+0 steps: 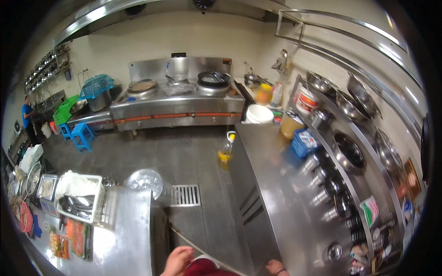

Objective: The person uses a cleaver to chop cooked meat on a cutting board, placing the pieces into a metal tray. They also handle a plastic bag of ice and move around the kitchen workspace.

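My left hand (178,259) is at the bottom edge of the view, its fingers partly curled beside my dark red clothing. Nothing shows in its fingers, but its inner side is hidden. A thin pole (200,249) slants just past the fingertips, over the floor and down towards the lower right; whether the hand touches it is unclear. My right hand (275,266), wearing a dark band on the wrist, hangs by the front of the right steel counter (272,179). It is small and blurred, and its grip cannot be made out.
On the left steel counter (127,220) stand a white basket (98,200) of utensils and packs of orange food (80,238). A floor drain (186,195), an oil bottle (225,151) and blue stools (83,134) lie ahead. Beyond is a wok range (179,110). A person (27,114) stands far left.
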A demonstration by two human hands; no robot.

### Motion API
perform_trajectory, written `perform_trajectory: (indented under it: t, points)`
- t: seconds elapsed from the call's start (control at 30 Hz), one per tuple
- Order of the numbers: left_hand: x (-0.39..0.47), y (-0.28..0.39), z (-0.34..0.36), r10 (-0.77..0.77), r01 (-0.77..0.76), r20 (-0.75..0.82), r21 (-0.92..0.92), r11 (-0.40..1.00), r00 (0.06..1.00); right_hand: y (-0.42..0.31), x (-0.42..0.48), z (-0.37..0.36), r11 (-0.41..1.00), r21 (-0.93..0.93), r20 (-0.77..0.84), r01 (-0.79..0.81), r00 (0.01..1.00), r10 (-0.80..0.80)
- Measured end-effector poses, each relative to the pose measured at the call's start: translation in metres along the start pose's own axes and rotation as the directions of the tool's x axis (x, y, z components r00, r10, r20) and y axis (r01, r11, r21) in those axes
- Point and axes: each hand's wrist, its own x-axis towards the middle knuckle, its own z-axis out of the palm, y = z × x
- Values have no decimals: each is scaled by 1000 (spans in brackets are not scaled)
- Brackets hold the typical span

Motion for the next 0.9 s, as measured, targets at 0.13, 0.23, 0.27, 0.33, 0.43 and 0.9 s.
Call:
perform_trajectory:
  t: [0.13,0.23,0.27,0.33,0.43,0.9]
  points:
    - [64,31,-22,176,-187,-252,-20,982,952,-156,162,-155,925,240,-163,294,952,-260]
    - [140,57,-18,134,-212,-355,-190,959,925,-233,262,-203,880,298,-213,369,925,-315]
    - [169,71,-16,106,-216,-376,-263,940,920,-255,294,-218,868,314,-229,385,918,-324]
    - [235,113,-13,136,-230,-345,-247,941,929,-284,350,-232,886,319,-113,337,941,-318]
    - [329,195,24,250,-328,-289,-261,908,924,-274,420,-248,942,184,78,282,951,-300]
    - [730,532,264,229,-183,137,-286,941,964,-255,800,-375,920,-213,392,329,891,-228]
